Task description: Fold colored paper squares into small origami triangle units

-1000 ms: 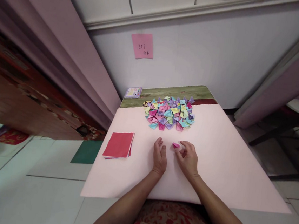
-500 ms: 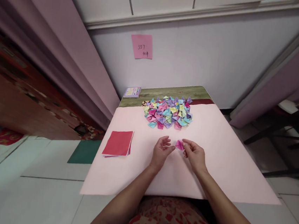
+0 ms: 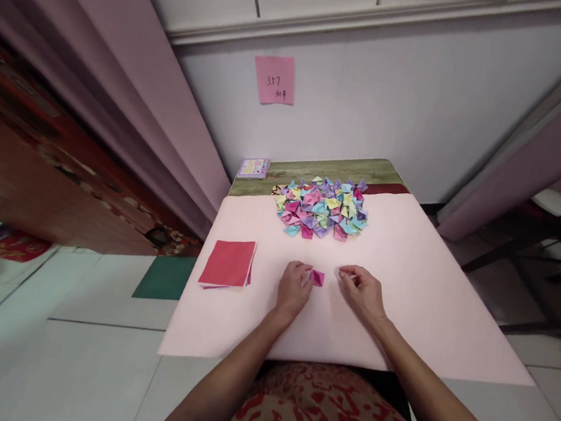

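A small folded piece of magenta paper (image 3: pixel 318 278) is pinched at its left side by my left hand (image 3: pixel 295 289), low over the middle of the table. To its right, my right hand (image 3: pixel 364 294) is apart from the paper, its thumb and fingers curved with a gap between them and nothing visible inside. Beyond both hands lies a heap of small folded paper pieces (image 3: pixel 321 208) in pink, blue, yellow, green and purple. On the left rests a stack of square paper sheets (image 3: pixel 228 263), the top one red.
Pale pink sheeting covers most of the table (image 3: pixel 429 317). A small printed pack (image 3: pixel 253 167) lies at the back left corner. On the wall behind hangs a pink note (image 3: pixel 275 80) with handwriting. Curtains (image 3: pixel 172 94) flank the table, and a dark stand is at the right.
The magenta paper has passed from my right hand to my left, which has closed on it. My right hand has let go and is apart from it. The view has shifted slightly.
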Demonstrator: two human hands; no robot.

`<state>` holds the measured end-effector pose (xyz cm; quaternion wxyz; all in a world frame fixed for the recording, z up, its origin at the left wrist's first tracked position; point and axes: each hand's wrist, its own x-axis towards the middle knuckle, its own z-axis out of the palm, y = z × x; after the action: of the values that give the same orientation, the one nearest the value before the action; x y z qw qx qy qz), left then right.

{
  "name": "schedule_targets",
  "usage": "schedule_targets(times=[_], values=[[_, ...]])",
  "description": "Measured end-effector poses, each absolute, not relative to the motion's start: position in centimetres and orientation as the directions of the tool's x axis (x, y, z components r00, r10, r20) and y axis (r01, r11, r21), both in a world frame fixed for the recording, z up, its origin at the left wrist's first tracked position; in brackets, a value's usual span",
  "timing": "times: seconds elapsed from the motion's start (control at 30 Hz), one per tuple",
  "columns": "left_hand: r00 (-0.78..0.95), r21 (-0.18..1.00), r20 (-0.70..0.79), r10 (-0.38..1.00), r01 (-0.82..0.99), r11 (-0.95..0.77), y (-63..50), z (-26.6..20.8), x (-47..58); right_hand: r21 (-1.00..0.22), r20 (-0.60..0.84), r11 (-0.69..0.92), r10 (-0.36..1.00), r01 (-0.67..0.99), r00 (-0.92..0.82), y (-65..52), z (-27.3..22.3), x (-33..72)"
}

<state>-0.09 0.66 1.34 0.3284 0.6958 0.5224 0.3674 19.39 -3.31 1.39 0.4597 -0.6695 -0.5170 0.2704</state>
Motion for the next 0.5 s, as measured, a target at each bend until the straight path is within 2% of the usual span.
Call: schedule_targets(times=[0.1,0.23,0.37,0.5], values=[[0.171,0.808,0.224,0.960,0.518,-0.281,1.2,1.7,-1.5,-0.852,0.191,0.063,0.962,0.520,0.196,-3.7,1.1,18.6],[0.353,0.742,0.287,0.891,0.506,-0.439,2.2,2.6,-1.5,-0.778,0.229,0.115,0.967,0.618,0.109,-3.4,0.7,16.8],[0.537,0.680,0.250,0.806,0.495,-0.541,3.1,2.6,-0.2,-0.712,0.209,0.076,0.972,0.698,0.108,-2.5,0.5,15.7],[0.537,0.671,0.195,0.821,0.537,-0.511,3.3,2.2,0.2,-0.691,0.210,0.079,0.973,0.718,0.094,-2.3,0.8,16.1]])
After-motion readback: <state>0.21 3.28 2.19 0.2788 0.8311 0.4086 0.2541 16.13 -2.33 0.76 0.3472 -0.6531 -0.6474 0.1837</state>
